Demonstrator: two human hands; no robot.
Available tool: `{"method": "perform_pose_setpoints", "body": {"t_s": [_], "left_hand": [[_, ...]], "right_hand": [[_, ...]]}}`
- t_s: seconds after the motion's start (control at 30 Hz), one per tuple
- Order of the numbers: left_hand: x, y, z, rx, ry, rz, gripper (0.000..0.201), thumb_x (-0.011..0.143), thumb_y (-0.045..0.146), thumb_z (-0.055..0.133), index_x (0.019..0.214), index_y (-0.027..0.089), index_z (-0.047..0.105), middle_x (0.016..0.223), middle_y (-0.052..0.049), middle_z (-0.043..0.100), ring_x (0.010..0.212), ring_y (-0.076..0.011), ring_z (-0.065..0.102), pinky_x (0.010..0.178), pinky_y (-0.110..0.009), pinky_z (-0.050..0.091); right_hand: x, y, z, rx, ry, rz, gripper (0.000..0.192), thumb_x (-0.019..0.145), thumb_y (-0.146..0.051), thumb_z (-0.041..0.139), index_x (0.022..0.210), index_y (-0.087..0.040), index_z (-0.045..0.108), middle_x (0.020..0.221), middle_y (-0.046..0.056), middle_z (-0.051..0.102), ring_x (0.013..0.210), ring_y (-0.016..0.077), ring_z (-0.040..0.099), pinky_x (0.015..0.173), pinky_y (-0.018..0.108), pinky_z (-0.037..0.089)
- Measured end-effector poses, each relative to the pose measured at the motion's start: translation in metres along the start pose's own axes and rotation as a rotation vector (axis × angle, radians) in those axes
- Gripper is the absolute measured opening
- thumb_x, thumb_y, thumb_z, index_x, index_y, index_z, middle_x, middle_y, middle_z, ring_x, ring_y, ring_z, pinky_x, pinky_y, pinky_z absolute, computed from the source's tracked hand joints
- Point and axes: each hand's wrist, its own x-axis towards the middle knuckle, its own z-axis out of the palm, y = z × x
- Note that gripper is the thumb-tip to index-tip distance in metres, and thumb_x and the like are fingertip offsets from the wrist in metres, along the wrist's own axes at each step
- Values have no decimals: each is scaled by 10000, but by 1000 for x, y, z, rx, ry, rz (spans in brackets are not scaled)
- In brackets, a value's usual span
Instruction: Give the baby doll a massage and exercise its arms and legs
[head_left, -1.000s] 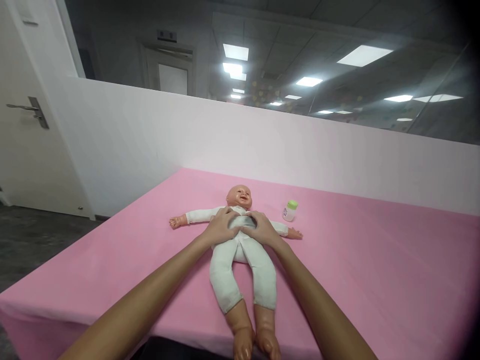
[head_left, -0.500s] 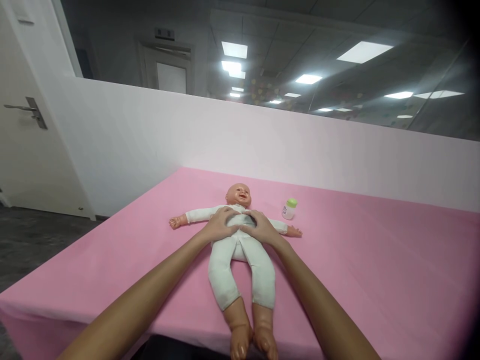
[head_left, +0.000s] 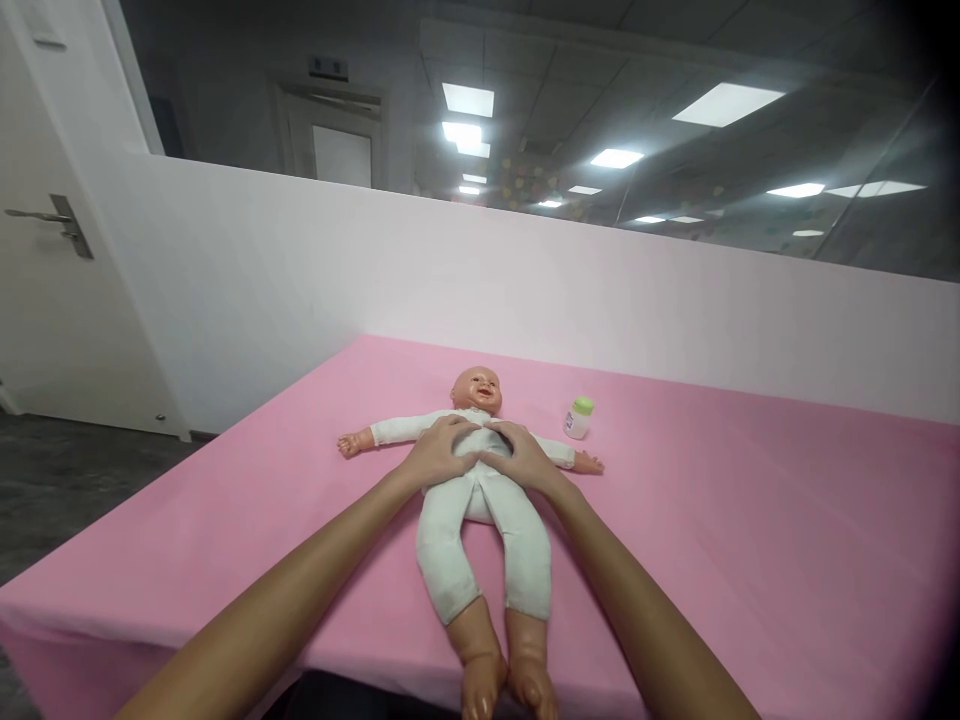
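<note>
I rest my left hand [head_left: 439,455] and right hand [head_left: 523,458], fingers curled, on the doll [head_left: 480,520]; grip unclear. At 1 o'clock, the bottle [head_left: 578,418] label is unreadable.

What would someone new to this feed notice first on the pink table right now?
A plastic baby doll in a white cloth romper lies face-up in the middle of the pink-covered table, arms spread and bare feet toward the near edge. The left hand and right hand both press on its chest, fingertips nearly meeting. A small white bottle with a green cap stands upright just beyond the doll's outstretched arm.
</note>
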Motion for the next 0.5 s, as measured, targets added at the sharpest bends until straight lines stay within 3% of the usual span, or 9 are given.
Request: {"method": "perform_pose_setpoints", "body": {"t_s": [0.17, 0.27, 0.4, 0.5], "left_hand": [[4, -1, 3, 36, 81, 39, 402, 874, 380, 641, 1244, 240, 712, 1241, -99, 667, 1219, -309, 584, 1076, -476, 466], [1, -2, 4, 24, 78, 41, 472, 879, 405, 642, 1318, 238, 682, 1365, -104, 637, 1305, -318, 550, 1131, -490, 421], [-3, -1, 3, 37, 9, -7, 611, 903, 470, 610, 1463, 230, 561, 1588, -110, 450, 1483, -338, 374, 1221, -538, 294], [-3, 1, 1, 50, 12, 4, 574, 908, 467, 605, 1438, 247, 579, 1557, -99, 492, 1456, -340, 411, 1203, -541, 321]], "right_hand": [[6, 0, 1, -54, 40, 10, 437, 779, -423, 769, 1146, -197, 696, 1157, 96, 713, 1119, 308, 621, 987, 472, 491], [3, 2, 2, -30, 42, -13, 495, 804, -434, 748, 1242, -219, 666, 1268, 91, 683, 1211, 307, 585, 1041, 477, 463], [-1, 8, 5, -8, 24, -28, 619, 832, -455, 724, 1398, -251, 577, 1458, 81, 574, 1361, 304, 485, 1143, 494, 383], [0, 10, 6, -21, 24, -28, 598, 832, -456, 723, 1378, -249, 593, 1434, 81, 591, 1349, 305, 490, 1137, 496, 388]]}}
